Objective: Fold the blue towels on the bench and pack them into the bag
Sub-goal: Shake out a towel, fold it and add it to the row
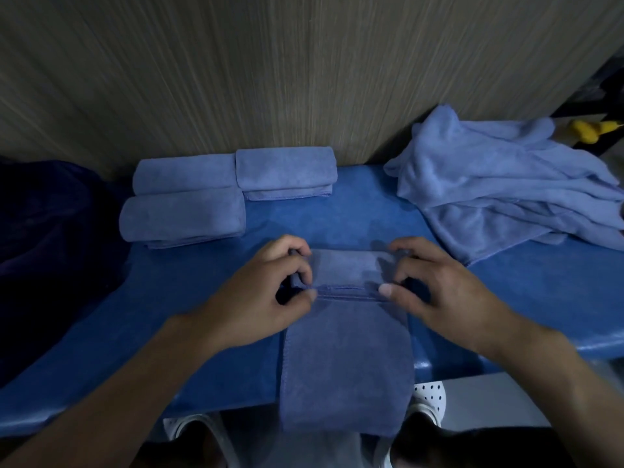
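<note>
Plush matt cloth towel [344, 366], smooth bench [371, 211], wood-grain wall [304, 79]

Three folded towels [233, 190] back-left on the bench [354, 211], loose pile [499, 184] back-right.

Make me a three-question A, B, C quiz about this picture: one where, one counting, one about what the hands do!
1. Where is the heap of unfolded towels? A. right end of the bench B. on the floor C. left end
2. How many folded towels sit by the wall? A. one B. three C. six
3. What do the left hand and right hand do? A. both grip the towel in front B. both lie flat C. only one touches it
Answers: 1 A, it lies at the bench's right end; 2 B, three bundles show; 3 A, both hands' fingers curl on it.
</note>
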The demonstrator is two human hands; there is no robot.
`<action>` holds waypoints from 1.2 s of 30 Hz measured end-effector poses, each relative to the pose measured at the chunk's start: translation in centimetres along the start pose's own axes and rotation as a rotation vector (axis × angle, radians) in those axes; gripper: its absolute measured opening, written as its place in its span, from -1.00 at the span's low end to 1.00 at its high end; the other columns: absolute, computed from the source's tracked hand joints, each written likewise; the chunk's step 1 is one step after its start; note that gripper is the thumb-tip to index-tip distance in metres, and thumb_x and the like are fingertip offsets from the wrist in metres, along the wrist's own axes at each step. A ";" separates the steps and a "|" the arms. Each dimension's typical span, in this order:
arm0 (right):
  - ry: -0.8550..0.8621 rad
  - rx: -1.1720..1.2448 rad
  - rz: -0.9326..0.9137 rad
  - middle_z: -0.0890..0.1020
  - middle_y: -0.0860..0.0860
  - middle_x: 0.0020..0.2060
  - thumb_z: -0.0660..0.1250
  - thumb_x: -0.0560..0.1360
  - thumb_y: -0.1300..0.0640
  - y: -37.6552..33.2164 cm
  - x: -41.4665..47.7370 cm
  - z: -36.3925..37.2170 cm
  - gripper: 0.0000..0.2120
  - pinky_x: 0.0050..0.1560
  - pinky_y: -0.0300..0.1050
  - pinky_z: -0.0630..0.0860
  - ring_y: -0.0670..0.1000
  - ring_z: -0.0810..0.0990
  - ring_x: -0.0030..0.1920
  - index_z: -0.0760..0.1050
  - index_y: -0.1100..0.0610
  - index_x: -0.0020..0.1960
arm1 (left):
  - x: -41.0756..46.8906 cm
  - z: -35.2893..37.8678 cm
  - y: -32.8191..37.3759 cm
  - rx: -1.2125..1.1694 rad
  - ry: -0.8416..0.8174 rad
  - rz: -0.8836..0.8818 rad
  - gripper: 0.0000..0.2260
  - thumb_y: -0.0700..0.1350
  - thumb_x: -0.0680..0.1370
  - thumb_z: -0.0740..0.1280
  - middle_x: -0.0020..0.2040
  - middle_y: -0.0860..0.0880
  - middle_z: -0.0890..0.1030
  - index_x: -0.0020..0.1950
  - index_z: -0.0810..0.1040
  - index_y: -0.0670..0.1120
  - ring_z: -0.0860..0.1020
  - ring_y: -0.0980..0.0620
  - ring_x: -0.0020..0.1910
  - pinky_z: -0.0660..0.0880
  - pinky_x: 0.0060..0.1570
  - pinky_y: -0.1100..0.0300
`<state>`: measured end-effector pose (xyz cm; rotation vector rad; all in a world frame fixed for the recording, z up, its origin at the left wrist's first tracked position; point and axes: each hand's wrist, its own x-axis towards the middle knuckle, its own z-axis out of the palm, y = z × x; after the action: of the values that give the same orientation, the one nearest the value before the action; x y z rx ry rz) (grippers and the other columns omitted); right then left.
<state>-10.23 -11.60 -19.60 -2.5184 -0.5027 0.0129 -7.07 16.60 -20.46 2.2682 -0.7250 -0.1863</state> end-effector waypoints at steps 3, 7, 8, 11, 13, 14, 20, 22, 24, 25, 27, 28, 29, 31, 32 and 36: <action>-0.004 -0.003 0.074 0.50 -0.04 0.14 0.26 0.47 -0.24 0.2 0.4 0.3 -0.67 0.13 -0.09 0.46 -0.02 0.49 0.18 0.42 0.02 -0.20 | 0.3 0.3 -0.4 0.030 0.062 -0.079 -0.81 0.15 0.51 0.34 0.21 0.21 0.36 -0.13 0.49 0.05 0.43 0.17 0.14 0.34 0.11 0.28; -0.035 0.080 0.173 0.48 -0.14 0.00 0.43 0.39 -0.14 0.2 0.6 0.2 -0.61 0.05 -0.05 0.48 -0.11 0.45 0.01 0.39 -0.04 0.11 | 0.5 0.0 -0.5 0.154 0.032 -0.145 -0.54 0.27 0.43 0.34 0.17 0.30 0.38 0.24 0.42 0.08 0.33 0.17 0.21 0.30 0.22 0.17; -0.052 0.111 0.204 0.47 -0.15 0.05 0.46 0.39 -0.11 0.2 0.6 0.1 -0.49 0.11 -0.10 0.47 -0.14 0.44 0.03 0.37 -0.03 0.24 | 0.6 -0.1 -0.6 0.187 0.008 -0.165 -0.40 0.35 0.40 0.27 0.22 0.28 0.35 0.34 0.39 0.07 0.28 0.17 0.26 0.25 0.27 0.16; -0.085 0.138 0.261 0.45 -0.10 0.10 0.52 0.35 -0.06 0.2 1.1 0.0 -0.40 0.16 -0.19 0.40 -0.10 0.44 0.09 0.38 0.00 0.32 | 1.1 -0.2 -0.5 0.182 -0.028 -0.210 -0.31 0.41 0.30 0.17 0.28 0.21 0.30 0.33 0.41 0.08 0.23 0.17 0.28 0.18 0.30 0.13; -0.086 0.123 0.245 0.45 -0.11 -0.06 0.53 0.31 -0.07 0.1 1.4 0.1 -0.59 0.05 -0.18 0.40 -0.10 0.46 -0.02 0.43 -0.06 0.06 | 1.2 -0.3 -0.2 0.114 -0.035 -0.226 -0.47 0.37 0.28 0.24 0.16 0.24 0.35 0.16 0.42 0.15 0.28 0.18 0.18 0.19 0.19 0.15; -0.088 0.114 0.247 0.45 -0.13 -0.13 0.54 0.29 -0.08 0.0 1.5 0.0 -0.62 -0.01 -0.16 0.38 -0.12 0.46 -0.09 0.40 -0.08 -0.04 | 1.3 -0.3 -0.2 0.086 -0.036 -0.227 -0.55 0.33 0.29 0.29 0.08 0.25 0.39 0.08 0.39 0.17 0.32 0.19 0.12 0.20 0.13 0.15; -0.087 0.205 0.288 0.53 -0.19 -0.13 0.45 0.21 -0.23 0.2 2.2 -0.2 -0.55 0.02 -0.06 0.48 -0.07 0.52 -0.04 0.35 -0.17 0.00 | 2.0 -1.2 -0.6 -0.141 -0.080 -0.323 -0.50 0.29 0.27 0.42 -0.01 0.17 0.60 0.13 0.32 0.32 0.51 -0.12 0.09 0.45 0.18 -0.12; 0.022 0.161 0.234 0.53 -0.24 -0.12 0.50 0.29 -0.09 -0.1 2.6 -0.1 -0.61 0.12 -0.04 0.43 -0.13 0.49 -0.04 0.39 -0.17 0.02 | 2.3 -1.3 -0.4 -0.148 0.015 -0.307 -0.54 0.22 0.32 0.45 0.01 0.18 0.58 0.15 0.35 0.34 0.50 -0.07 0.12 0.45 0.20 -0.11; 0.153 0.028 0.161 0.49 -0.25 -0.14 0.52 0.35 0.04 -0.6 3.2 -0.1 -0.67 0.13 -0.09 0.28 -0.16 0.43 -0.03 0.44 -0.10 0.01 | 2.6 -1.3 0.1 -0.076 0.128 -0.259 -0.62 0.05 0.43 0.47 0.05 0.19 0.55 0.15 0.40 0.28 0.43 0.06 0.14 0.37 0.25 0.00; 0.186 -0.032 0.134 0.48 -0.23 -0.12 0.52 0.35 0.06 -0.7 3.3 -0.1 -0.68 0.08 -0.14 0.21 -0.16 0.41 -0.02 0.46 -0.06 0.01 | 2.6 -1.3 0.3 -0.013 0.168 -0.205 -0.66 -0.04 0.47 0.47 0.04 0.19 0.55 0.14 0.44 0.21 0.42 0.12 0.11 0.33 0.26 0.01; 0.177 -0.081 0.097 0.48 -0.20 -0.08 0.52 0.34 0.01 -0.8 3.2 -0.1 -0.66 0.03 -0.17 0.15 -0.15 0.40 0.00 0.46 -0.03 0.03 | 2.4 -1.5 0.7 0.059 0.182 -0.106 -0.71 -0.11 0.47 0.47 0.00 0.22 0.54 0.10 0.48 0.13 0.43 0.19 0.06 0.31 0.24 -0.03; 0.147 -0.071 0.089 0.48 -0.21 -0.07 0.49 0.33 -0.07 -0.9 3.0 -0.2 -0.65 0.05 -0.15 0.18 -0.15 0.42 0.01 0.45 -0.05 0.03 | 2.2 -1.6 0.8 0.058 0.166 -0.077 -0.72 -0.06 0.45 0.48 0.00 0.23 0.53 0.08 0.48 0.13 0.44 0.20 0.05 0.33 0.22 -0.05; 0.119 -0.044 0.091 0.49 -0.21 -0.06 0.44 0.32 -0.17 -0.9 2.7 -0.4 -0.64 0.09 -0.12 0.21 -0.15 0.43 0.03 0.43 -0.08 0.02 | 2.0 -1.6 0.7 0.044 0.141 -0.059 -0.73 0.02 0.43 0.47 0.00 0.23 0.53 0.07 0.48 0.13 0.46 0.19 0.06 0.35 0.20 -0.06; 0.101 0.039 0.090 0.50 -0.21 -0.02 0.34 0.32 -0.31 -1.1 1.9 -0.8 -0.62 0.19 -0.04 0.29 -0.14 0.46 0.09 0.45 -0.09 -0.02 | 1.5 -1.7 0.6 0.021 0.098 -0.033 -0.73 0.18 0.41 0.42 0.03 0.21 0.52 0.03 0.49 0.15 0.47 0.13 0.10 0.39 0.17 -0.06; 0.103 0.089 0.083 0.50 -0.22 0.01 0.32 0.35 -0.33 -1.2 1.5 -0.9 -0.64 0.22 0.02 0.33 -0.14 0.47 0.13 0.48 -0.09 -0.04 | 1.3 -1.6 0.5 0.012 0.086 -0.027 -0.74 0.23 0.42 0.38 0.06 0.21 0.51 0.01 0.50 0.15 0.47 0.11 0.13 0.39 0.18 -0.08; 0.069 0.165 0.080 0.49 -0.23 0.08 0.23 0.46 -0.30 -1.3 0.3 -0.5 -0.72 0.23 0.20 0.38 -0.10 0.48 0.21 0.52 -0.11 -0.16 | 0.4 -1.3 0.4 -0.046 0.034 -0.065 -0.77 0.29 0.44 0.32 0.14 0.25 0.48 -0.12 0.53 0.16 0.43 0.14 0.26 0.33 0.29 -0.12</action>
<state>-10.37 -10.76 -18.51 -2.3675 -0.3581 -0.0021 -6.48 16.92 -19.27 2.2475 -0.6233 -0.1926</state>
